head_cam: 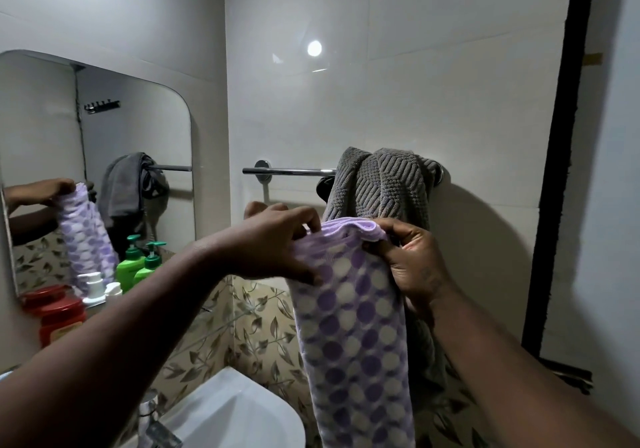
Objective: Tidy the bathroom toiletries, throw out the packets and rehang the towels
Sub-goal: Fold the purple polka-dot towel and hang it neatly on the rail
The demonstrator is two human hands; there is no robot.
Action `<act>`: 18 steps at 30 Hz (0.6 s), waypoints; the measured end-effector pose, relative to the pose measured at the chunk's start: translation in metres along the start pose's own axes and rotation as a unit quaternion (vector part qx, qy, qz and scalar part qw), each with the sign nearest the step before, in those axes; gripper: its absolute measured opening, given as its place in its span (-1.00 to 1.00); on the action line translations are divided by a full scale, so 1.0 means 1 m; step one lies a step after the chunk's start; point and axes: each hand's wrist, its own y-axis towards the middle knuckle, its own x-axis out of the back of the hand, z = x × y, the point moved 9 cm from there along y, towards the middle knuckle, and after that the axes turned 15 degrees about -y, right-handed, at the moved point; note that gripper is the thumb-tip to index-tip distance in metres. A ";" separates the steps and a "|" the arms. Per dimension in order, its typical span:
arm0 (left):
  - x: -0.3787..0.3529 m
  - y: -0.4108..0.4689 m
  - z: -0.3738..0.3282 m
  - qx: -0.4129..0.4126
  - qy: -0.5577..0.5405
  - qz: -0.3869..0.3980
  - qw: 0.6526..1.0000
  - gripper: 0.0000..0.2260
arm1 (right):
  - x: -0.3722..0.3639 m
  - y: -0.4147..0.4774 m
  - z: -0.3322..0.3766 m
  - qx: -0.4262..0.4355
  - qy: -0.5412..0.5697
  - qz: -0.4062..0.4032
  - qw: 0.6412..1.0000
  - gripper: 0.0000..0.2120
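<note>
A purple towel with white dots (353, 336) hangs folded lengthwise in front of me, below the chrome towel rail (289, 171). My left hand (277, 243) grips its top left edge with thumb and fingers. My right hand (412, 257) pinches the top right edge. A grey ribbed towel (381, 184) is bunched over the right end of the rail, just behind my hands. The left stretch of the rail is bare.
A mirror (104, 128) on the left wall reflects the towels. On the shelf under it stand a green pump bottle (131, 267), a white bottle (93, 286) and a red jar (59, 316). A white basin (235, 409) with a tap sits below. A dark door frame (554, 170) runs down the right.
</note>
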 end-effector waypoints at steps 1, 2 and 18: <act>0.009 0.000 0.000 -0.018 0.010 -0.033 0.999 -0.48 | 0.003 0.000 -0.002 -0.017 0.011 -0.011 1.000 -0.84; 0.015 0.001 0.001 -0.030 0.019 -0.058 0.998 -0.51 | 0.004 0.000 -0.004 -0.030 0.017 -0.019 0.999 -0.82; -0.031 -0.011 0.054 0.054 -0.653 -0.237 0.717 -0.31 | -0.028 0.035 0.039 -0.041 0.075 -0.025 0.996 -0.64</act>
